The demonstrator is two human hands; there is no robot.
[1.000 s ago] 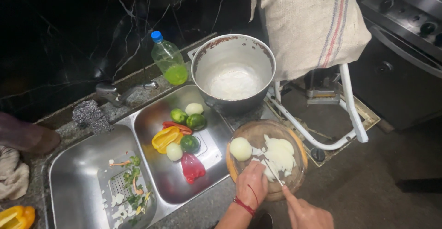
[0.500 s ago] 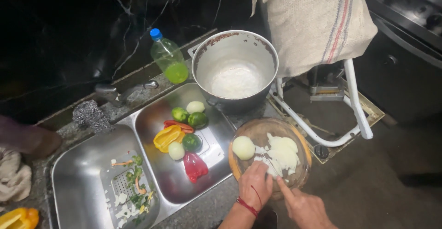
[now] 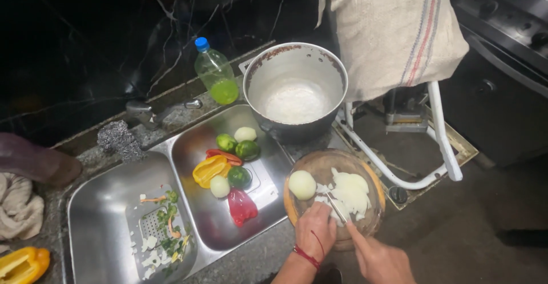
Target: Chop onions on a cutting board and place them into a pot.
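Your fingers of the left hand are curled together and press down on the chopped white onion, at the near edge of the pile. Your right hand is closed around the handle of a knife, and the thin blade lies across the onion pieces just beside the left fingertips. The pile sits on a round wooden board, which rests on the counter at the right of the sink. One whole peeled onion stands on the same board, to the left of the pile and apart from it.

Behind the board is a large metal pot with something white inside. Left of the board, the right sink basin holds green, yellow and red peppers and two more pale onions. The left basin has vegetable scraps around the drain. A plastic bottle with green liquid stands behind the sink, near the tap. A cloth sack hangs over a white frame at the right.
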